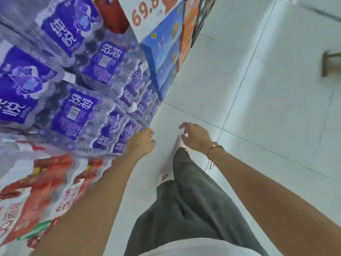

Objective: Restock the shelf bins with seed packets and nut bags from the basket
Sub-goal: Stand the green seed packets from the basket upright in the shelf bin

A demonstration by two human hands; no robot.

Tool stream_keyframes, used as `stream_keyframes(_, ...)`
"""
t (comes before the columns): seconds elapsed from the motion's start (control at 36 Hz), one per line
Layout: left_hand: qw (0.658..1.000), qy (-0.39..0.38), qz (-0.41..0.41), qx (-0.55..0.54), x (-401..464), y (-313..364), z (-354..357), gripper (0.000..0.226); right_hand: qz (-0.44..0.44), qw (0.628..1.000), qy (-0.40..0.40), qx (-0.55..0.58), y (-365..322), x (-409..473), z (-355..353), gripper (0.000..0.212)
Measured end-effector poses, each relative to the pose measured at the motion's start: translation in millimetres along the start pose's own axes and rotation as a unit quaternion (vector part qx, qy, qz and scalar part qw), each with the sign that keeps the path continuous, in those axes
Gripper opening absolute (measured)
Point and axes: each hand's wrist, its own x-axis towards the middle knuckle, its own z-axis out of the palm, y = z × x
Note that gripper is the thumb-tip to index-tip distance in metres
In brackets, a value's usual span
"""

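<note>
Both my arms reach forward and down over a white tiled floor (249, 100). My left hand (143, 143) hangs with fingers loosely curled and holds nothing, close to the corner of a stack of purple bottled-water packs (88, 100). My right hand (195, 137), with a thin bracelet at the wrist, also has relaxed, slightly spread fingers and holds nothing. No basket, seed packets, nut bags or shelf bins are in view. The picture is blurred by motion.
Stacked water packs fill the left side, with red-labelled packs (46, 185) nearer me. Beyond stand blue boxes (164, 52), orange boxes (190, 28) and a price sign (145, 13). My grey trouser leg (186, 200) steps forward. A wooden stool leg (330, 63) shows at the right edge.
</note>
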Motion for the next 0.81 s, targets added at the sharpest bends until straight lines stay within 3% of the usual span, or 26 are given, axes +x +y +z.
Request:
stream_keyframes(0.11, 0.999, -0.015, 0.005, -0.041, 36.7, 34.7, -23.0, 0.037, 0.047, 0.999, -0.019, 0.020, 15.7, 30.2, -26.1, 0.042)
stream_keyframes(0.36, 0.998, -0.027, 0.051, -0.006, 131.4, 132.5, -94.0, 0.038, 0.064, 0.998, -0.017, 0.022, 52.8, 111.4, -121.2, 0.040)
stream_keyframes(0.69, 0.984, -0.004, 0.170, 0.060, 260.0, 262.0, -169.4, 0.037, 0.134, 0.986, 0.052, 0.080, 122.5, 213.4, -242.0, 0.039)
stream_keyframes(0.81, 0.977, -0.057, 0.188, 0.079, 313.9, 312.2, -190.4, 0.037, 0.168, 0.975, 0.080, 0.119, 144.3, 250.6, -277.2, 0.038)
